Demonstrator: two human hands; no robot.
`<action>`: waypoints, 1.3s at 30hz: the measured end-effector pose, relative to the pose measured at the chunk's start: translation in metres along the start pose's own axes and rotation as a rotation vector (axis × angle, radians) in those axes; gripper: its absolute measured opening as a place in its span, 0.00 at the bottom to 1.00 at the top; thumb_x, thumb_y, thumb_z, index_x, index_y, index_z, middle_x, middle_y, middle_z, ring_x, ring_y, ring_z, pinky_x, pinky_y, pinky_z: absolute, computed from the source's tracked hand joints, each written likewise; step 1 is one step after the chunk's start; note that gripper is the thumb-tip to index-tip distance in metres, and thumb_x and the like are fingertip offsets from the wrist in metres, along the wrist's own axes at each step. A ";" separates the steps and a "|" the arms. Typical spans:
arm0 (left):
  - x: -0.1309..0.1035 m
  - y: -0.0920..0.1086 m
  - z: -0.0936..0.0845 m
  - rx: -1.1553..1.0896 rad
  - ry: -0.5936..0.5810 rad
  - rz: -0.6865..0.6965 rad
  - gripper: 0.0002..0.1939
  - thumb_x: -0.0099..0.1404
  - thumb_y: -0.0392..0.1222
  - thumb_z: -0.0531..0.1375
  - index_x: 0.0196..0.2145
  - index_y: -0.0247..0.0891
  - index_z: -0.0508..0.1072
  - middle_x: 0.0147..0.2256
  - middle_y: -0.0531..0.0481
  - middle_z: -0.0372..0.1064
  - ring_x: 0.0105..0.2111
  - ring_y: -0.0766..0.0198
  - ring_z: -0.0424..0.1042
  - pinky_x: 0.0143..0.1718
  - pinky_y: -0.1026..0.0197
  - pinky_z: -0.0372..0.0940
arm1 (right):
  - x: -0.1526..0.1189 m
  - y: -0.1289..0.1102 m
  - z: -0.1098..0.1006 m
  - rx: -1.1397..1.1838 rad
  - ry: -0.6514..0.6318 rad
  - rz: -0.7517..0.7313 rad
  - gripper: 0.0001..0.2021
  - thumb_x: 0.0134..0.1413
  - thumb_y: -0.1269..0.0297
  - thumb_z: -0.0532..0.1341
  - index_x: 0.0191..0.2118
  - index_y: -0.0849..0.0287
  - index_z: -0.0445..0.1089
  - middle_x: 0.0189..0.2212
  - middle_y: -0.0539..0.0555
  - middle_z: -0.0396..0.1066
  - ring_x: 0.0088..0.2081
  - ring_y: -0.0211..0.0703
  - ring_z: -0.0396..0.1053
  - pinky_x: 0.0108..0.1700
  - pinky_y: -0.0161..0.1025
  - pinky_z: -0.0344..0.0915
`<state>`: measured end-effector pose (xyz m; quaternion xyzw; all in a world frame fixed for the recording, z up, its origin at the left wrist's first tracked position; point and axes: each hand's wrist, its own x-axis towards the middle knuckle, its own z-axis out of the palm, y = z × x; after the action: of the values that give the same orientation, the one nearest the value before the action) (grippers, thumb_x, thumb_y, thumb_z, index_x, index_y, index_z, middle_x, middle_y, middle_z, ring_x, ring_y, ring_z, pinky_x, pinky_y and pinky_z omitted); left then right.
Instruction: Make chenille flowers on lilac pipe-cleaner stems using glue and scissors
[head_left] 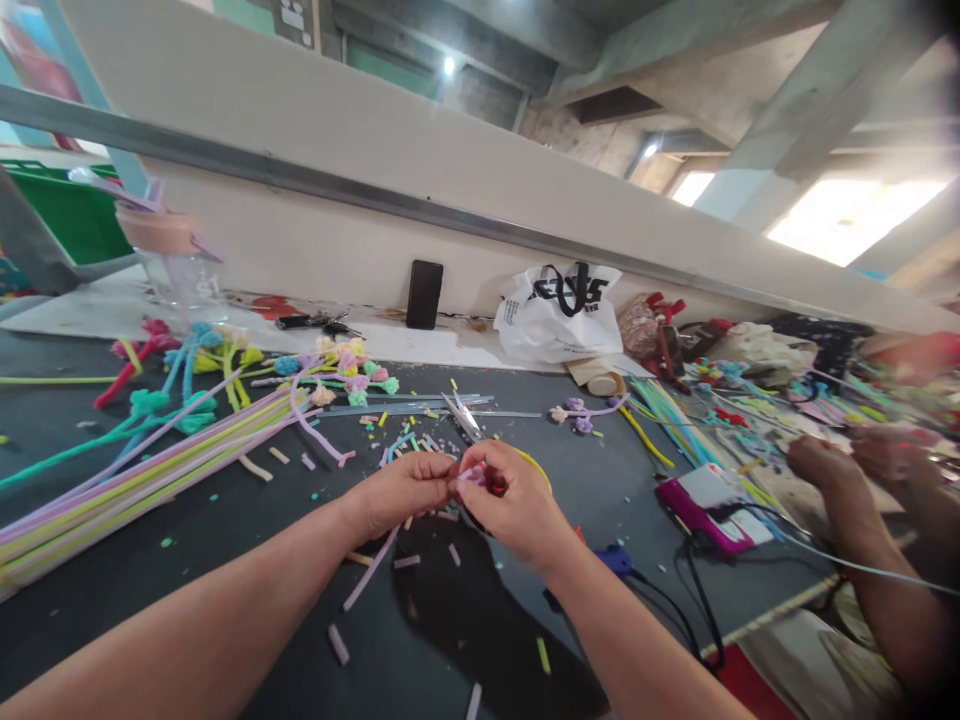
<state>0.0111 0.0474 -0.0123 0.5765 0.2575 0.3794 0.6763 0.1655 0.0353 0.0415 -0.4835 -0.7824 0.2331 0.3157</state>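
My left hand (409, 490) and my right hand (517, 505) meet over the dark table, fingertips nearly touching. Between them is a small lilac chenille stem piece (472, 473), pinched on both sides and partly hidden by fingers. Scissors (463, 415) with silver blades point away just beyond my right hand; something red shows among its fingers, but I cannot tell whether it is their handle. A longer lilac strip (373, 568) slants below my left hand. Short cut pieces (339, 643) lie scattered around. Part of a yellow rim shows behind my right hand.
Long chenille stems (165, 470) lie bundled at left, near finished fuzzy flowers (349, 365). A phone (424, 295) leans on the back wall beside a white bag (559, 312). At right are a magenta-and-white device (712, 508), a blue-handled corded tool (613, 560) and another person's hands (821, 465).
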 end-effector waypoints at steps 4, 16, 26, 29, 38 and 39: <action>0.000 -0.004 -0.002 -0.045 0.023 -0.039 0.17 0.56 0.53 0.57 0.25 0.34 0.63 0.17 0.60 0.47 0.17 0.74 0.44 0.17 0.67 0.39 | 0.007 -0.005 0.004 -0.083 0.002 0.118 0.04 0.37 0.73 0.55 0.23 0.57 0.62 0.19 0.45 0.60 0.25 0.36 0.59 0.29 0.32 0.56; 0.003 -0.003 0.002 0.466 0.134 0.035 0.13 0.59 0.47 0.54 0.23 0.36 0.61 0.21 0.58 0.50 0.22 0.71 0.51 0.22 0.69 0.49 | 0.023 -0.008 -0.001 -0.055 -0.117 0.241 0.04 0.33 0.73 0.54 0.21 0.59 0.62 0.18 0.44 0.59 0.24 0.35 0.57 0.26 0.31 0.53; 0.006 -0.013 0.010 0.676 0.256 0.253 0.13 0.62 0.41 0.50 0.22 0.37 0.63 0.20 0.55 0.56 0.23 0.68 0.54 0.26 0.66 0.51 | 0.030 0.000 -0.005 -0.112 -0.185 0.241 0.04 0.33 0.73 0.54 0.21 0.59 0.64 0.18 0.45 0.61 0.23 0.35 0.57 0.24 0.31 0.52; 0.004 -0.009 0.011 0.598 0.244 0.250 0.13 0.62 0.42 0.50 0.22 0.36 0.65 0.21 0.55 0.56 0.23 0.69 0.54 0.26 0.66 0.51 | 0.032 -0.002 -0.008 -0.049 -0.239 0.306 0.04 0.34 0.72 0.55 0.22 0.58 0.64 0.16 0.45 0.62 0.20 0.34 0.58 0.22 0.31 0.51; -0.003 0.006 0.017 -0.098 0.230 0.015 0.15 0.61 0.50 0.54 0.28 0.33 0.68 0.17 0.59 0.47 0.18 0.73 0.43 0.19 0.67 0.40 | 0.025 -0.015 -0.036 0.416 -0.169 0.414 0.12 0.51 0.53 0.54 0.35 0.57 0.63 0.14 0.44 0.60 0.11 0.30 0.51 0.12 0.28 0.45; -0.004 0.006 0.016 -0.179 0.203 0.009 0.14 0.61 0.49 0.54 0.28 0.33 0.68 0.16 0.60 0.45 0.17 0.74 0.42 0.18 0.67 0.38 | 0.021 -0.014 -0.038 0.447 -0.086 0.384 0.12 0.51 0.55 0.54 0.36 0.57 0.63 0.16 0.44 0.62 0.13 0.30 0.52 0.13 0.28 0.47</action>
<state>0.0196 0.0352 -0.0036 0.4735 0.2873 0.4602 0.6939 0.1772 0.0503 0.0831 -0.5310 -0.6186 0.4754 0.3308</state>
